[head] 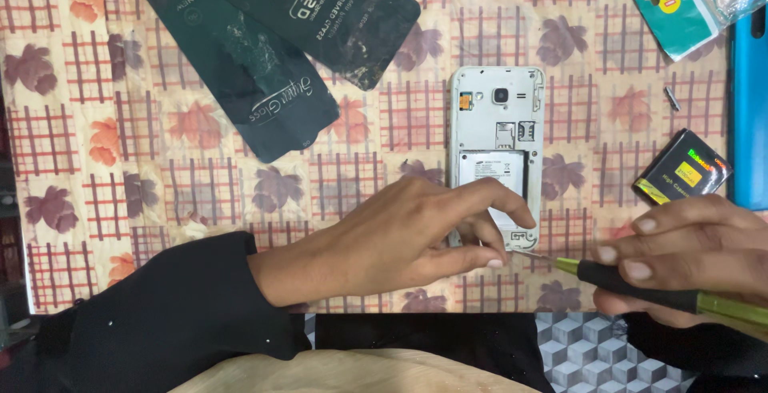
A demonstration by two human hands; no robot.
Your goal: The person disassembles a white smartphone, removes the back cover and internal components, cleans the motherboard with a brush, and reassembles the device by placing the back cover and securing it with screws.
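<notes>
Our left hand (416, 237) pinches the white plastic phone (496, 149), back cover off, at its lower edge; beside it, our right hand (688, 261) grips a slim green-and-black screwdriver (640, 279).

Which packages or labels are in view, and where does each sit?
Two dark sleeves: top left, overlapping, flat, rounded corners, white print.
Teal packet: top right corner, yellow badge, clear wrap beside it.
Battery: right of the phone, black with yellow-green label.
Phone's inner label: white rectangle, mid-body.

phone repair bench | opened phone (496, 149) | screwdriver (640, 281) | spare battery (682, 175)
</notes>
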